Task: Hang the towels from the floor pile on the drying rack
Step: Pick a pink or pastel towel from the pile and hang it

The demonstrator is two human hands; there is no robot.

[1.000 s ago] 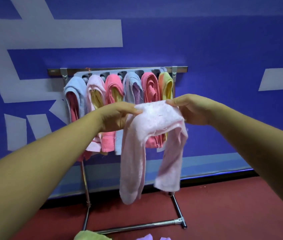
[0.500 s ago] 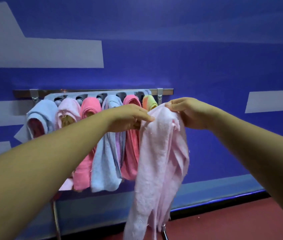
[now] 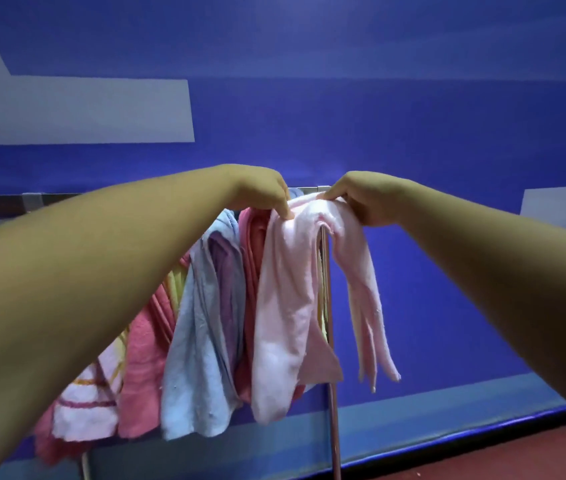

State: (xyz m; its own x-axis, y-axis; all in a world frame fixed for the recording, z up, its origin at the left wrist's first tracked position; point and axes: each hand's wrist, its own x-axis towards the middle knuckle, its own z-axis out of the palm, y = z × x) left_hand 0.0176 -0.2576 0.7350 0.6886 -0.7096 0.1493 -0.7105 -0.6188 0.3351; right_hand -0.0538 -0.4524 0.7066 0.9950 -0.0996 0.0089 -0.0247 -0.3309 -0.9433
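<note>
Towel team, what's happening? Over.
Left hand, right hand holding pale pink terry towel. Draped over right end of metal drying rack. Nothing blocking.

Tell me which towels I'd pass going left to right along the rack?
Striped white towel → coral pink towel → light blue towel → deep pink towel → pale pink towel.

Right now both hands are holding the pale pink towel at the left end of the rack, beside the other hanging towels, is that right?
Not quite. The head view shows the pale pink towel at the right end of the rack, by its upright post. The left hand and right hand do hold it, beside the other hanging towels.
</note>
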